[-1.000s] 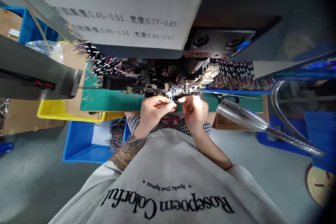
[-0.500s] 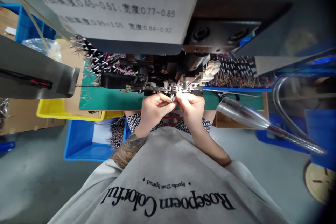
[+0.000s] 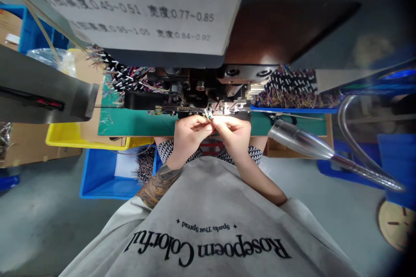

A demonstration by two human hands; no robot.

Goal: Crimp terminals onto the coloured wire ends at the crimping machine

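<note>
My left hand (image 3: 190, 133) and my right hand (image 3: 233, 134) meet in front of a black crimping machine (image 3: 198, 91) on a green mat (image 3: 136, 122). Both are pinched on a small bundle of thin coloured wires (image 3: 209, 115), whose ends point into the lit work point of the machine. The fingers of both hands are curled and pressed together around the wires. A strip of metal terminals (image 3: 182, 108) runs in from the left just above my left hand.
Piles of black-and-white cables with coloured wire ends lie at left (image 3: 126, 78) and right (image 3: 292, 91) of the machine. A paper sheet (image 3: 136, 4) hangs above. A yellow bin (image 3: 61, 136), a blue crate (image 3: 97, 177) and a metal gooseneck nozzle (image 3: 302, 143) surround the spot.
My right hand closed in on the left and both moved the wires up to the machine's work point. A machine part above dropped lower over that point.
</note>
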